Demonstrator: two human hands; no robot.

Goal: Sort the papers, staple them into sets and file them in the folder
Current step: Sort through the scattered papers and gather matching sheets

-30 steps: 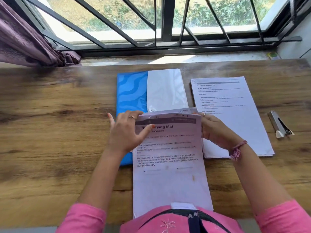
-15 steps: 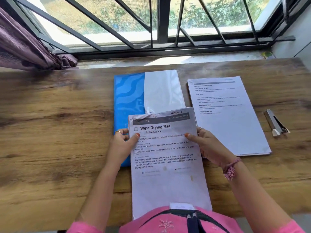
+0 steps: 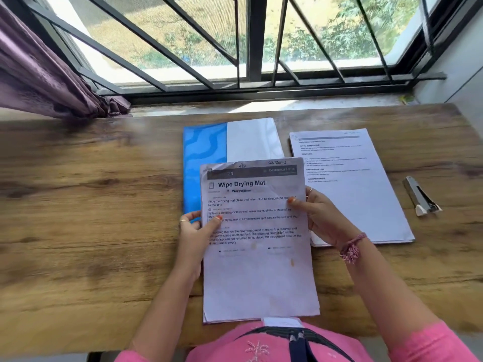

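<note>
Far left, a purple curtain (image 3: pixel 44 74) is hanging beside the barred window (image 3: pixel 251 43), above the wooden worktop (image 3: pixel 91 205). Moving right, a blue folder (image 3: pixel 203 163) is lying flat on the worktop, its white inner sleeve (image 3: pixel 253 139) showing along its right half. The left hand (image 3: pixel 194 231) is gripping the left edge of a paper set (image 3: pixel 258 270) — thumb lying across the printed face, the other fingers (image 3: pixel 187 218) curling behind the sheet. The set, headed "Wipe Drying Mat", is sitting in front of the person at centre, its upper part overlapping the near end of the folder and its lower edge reaching the pink garment (image 3: pixel 261 346). The right hand (image 3: pixel 324 220) is pinching the set's right edge in the same manner, thumb on top; a pink thread band (image 3: pixel 352 248) is circling that wrist. Just beyond this hand, a second paper stack (image 3: pixel 360 184) is resting flat on the worktop, right of the folder. Farther right — apart from the stack — a stapler (image 3: pixel 420 199) is lying on the wood.
</note>
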